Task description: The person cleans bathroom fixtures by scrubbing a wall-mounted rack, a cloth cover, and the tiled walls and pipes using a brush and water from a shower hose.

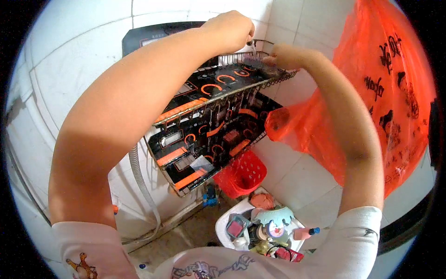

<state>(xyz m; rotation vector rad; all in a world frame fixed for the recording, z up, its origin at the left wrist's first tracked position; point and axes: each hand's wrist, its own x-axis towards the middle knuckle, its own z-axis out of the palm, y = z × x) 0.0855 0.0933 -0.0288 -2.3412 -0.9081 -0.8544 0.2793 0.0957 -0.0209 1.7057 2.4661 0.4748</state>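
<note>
Wire rack (211, 101) holds black-orange liners (216, 83); left hand (232, 31) curled, right hand (284, 56) bent, both at far end of top shelf (274, 81), grasp unclear.

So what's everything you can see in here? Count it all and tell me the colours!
Rack: one, dark wire, in the middle
Shelf lining: pieces hard to count, black and orange, on the rack
Panel: one, black, behind the rack's top left
Bag: one, see-through red, right
Basket: one, red, under the rack
Hose: one, grey, left of the basket
Tub: one, white, below the basket, jumbled things inside
Bottle: one, pink with blue cap, tub's right side
Wall tiles: many, white, all around
Shirt: one, white, bottom
Hands: two, bare, left and right at the rack's top
</note>
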